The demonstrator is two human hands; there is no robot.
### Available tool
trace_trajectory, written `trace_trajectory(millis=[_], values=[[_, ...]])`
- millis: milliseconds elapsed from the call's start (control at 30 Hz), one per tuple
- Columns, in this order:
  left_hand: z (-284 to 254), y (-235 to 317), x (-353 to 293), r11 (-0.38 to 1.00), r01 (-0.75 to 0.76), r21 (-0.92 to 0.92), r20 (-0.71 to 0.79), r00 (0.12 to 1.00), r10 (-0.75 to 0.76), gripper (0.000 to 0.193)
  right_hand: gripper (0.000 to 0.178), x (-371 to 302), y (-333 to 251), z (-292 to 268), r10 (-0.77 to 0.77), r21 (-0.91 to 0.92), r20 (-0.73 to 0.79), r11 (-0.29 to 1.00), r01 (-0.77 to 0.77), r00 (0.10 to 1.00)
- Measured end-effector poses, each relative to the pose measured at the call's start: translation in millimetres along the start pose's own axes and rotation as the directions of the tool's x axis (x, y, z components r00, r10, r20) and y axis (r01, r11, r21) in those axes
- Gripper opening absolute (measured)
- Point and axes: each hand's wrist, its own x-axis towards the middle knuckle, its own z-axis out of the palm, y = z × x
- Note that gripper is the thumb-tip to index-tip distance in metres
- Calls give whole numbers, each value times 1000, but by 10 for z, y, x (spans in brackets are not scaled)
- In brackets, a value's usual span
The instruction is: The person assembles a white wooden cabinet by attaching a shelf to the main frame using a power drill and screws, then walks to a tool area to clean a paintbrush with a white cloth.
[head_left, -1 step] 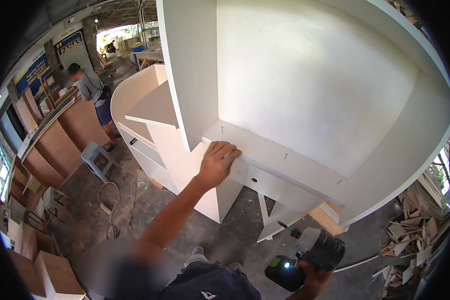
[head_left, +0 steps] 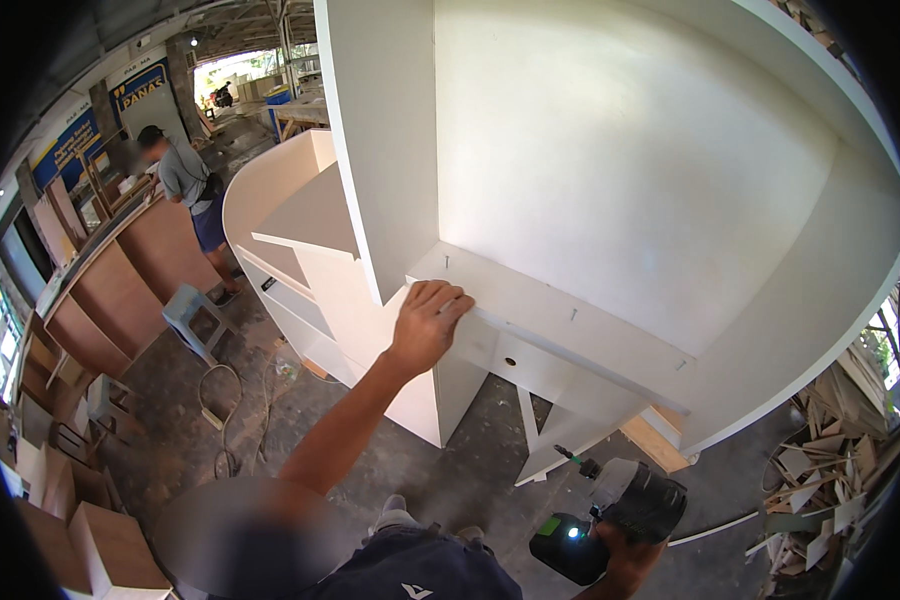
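Note:
In front of me stands a large white cabinet (head_left: pixel 620 130) with a curved outer edge. Along its lower part runs a white shelf board (head_left: pixel 610 345), where 3 thin screws stand upright, the leftmost screw (head_left: pixel 447 262) near the inner corner. My left hand (head_left: pixel 430 325) grips the board's front edge at its left end, fingers curled over the top; its thumb is mostly hidden. Low on the right, my right hand (head_left: pixel 632 558) is wrapped around the handle of a black cordless drill (head_left: pixel 638 497). Its lamp is lit, and the bit (head_left: pixel 566 453) points up and left, apart from the cabinet.
Pale cabinet parts (head_left: pixel 320 270) stand left of the white cabinet. Beyond are a grey-blue plastic stool (head_left: pixel 192 315), a cable (head_left: pixel 220 420) on the floor and a person (head_left: pixel 185 185) at a curved brown counter (head_left: pixel 120 285). Wood scraps (head_left: pixel 820 480) pile up at right.
My left hand has shifted slightly left along the board's edge. The drill in my right hand has barely moved.

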Motion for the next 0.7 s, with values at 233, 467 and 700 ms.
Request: trace_trajectory(millis=[233,467,700], values=[[-175,-233,-157,962,148,230,45,986,-163,29,47,-46,200,380,11,137,21,990,-14,1000],[-329,-83,-408,982,179,63,-36,984,-177,42,51,-210,389,896,-84,193,17,978,79,996],[-674,-377,213,875,345,-340,-459,751,-475,48,56,-453,355,1808,-186,298,-241,920,255,953]])
